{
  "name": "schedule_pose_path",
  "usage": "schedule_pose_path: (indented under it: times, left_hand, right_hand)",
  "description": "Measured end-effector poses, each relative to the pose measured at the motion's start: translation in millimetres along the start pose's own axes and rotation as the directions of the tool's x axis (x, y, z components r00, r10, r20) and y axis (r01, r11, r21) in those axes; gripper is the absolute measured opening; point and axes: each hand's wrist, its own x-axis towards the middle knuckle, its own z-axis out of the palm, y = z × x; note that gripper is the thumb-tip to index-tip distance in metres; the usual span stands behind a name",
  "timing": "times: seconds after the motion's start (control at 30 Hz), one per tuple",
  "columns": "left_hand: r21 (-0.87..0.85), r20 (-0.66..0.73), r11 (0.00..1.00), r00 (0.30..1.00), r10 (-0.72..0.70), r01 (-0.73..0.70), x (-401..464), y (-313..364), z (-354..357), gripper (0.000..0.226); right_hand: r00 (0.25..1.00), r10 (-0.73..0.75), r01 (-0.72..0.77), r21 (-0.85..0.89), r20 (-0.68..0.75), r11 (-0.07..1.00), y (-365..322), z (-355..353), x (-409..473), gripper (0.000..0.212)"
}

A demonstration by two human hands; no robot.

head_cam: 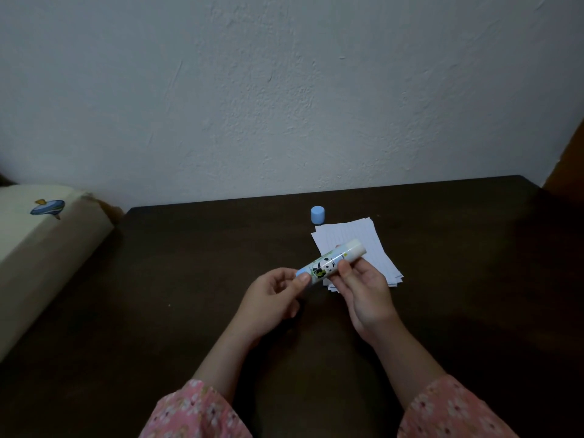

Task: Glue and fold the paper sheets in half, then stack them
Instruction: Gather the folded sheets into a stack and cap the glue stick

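Observation:
A glue stick (328,263) with a panda label and no cap is held above the dark table (189,279), tilted up to the right. My right hand (363,292) grips its middle between thumb and fingers. My left hand (275,292) pinches its blue bottom end. Its blue cap (317,214) stands upright on the table, just behind a stack of white lined paper sheets (363,241). The lower left part of the stack is hidden by my right hand and the glue stick.
A cream cushion or mattress edge (41,248) with a blue fish print lies along the table's left side. A white wall (284,90) rises right behind the table. A brown wooden edge (568,159) shows at the far right.

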Motion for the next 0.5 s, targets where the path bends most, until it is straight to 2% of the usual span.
schedule_pose_path:
  times: [0.13, 0.2, 0.37, 0.5]
  left_hand:
    - [0.049, 0.037, 0.998, 0.998, -0.049, 0.048, -1.5, 2.5, 3.2, 0.053]
    - [0.063, 0.039, 0.995, 0.996, -0.082, 0.079, -1.9, 3.4, 3.5, 0.056]
    - [-0.054, 0.013, 0.997, 0.999, -0.050, 0.051, -1.0, 2.3, 4.5, 0.039]
    - [-0.020, 0.027, 1.000, 1.000, -0.009, 0.010, -0.4, 2.0, -1.0, 0.034]
  right_hand:
    - [1.000, 0.007, -0.007, -0.008, 0.005, 1.000, -0.8, -0.2, -0.8, 0.015]
    - [1.000, 0.014, -0.013, -0.025, 0.005, 1.000, -1.1, -0.1, -1.4, 0.015]
    - [1.000, 0.004, -0.004, 0.012, -0.013, 1.000, -1.4, 0.9, -0.8, 0.015]
    - [1.000, 0.003, -0.002, 0.023, -0.003, 1.000, -1.3, 0.9, -1.1, 0.015]
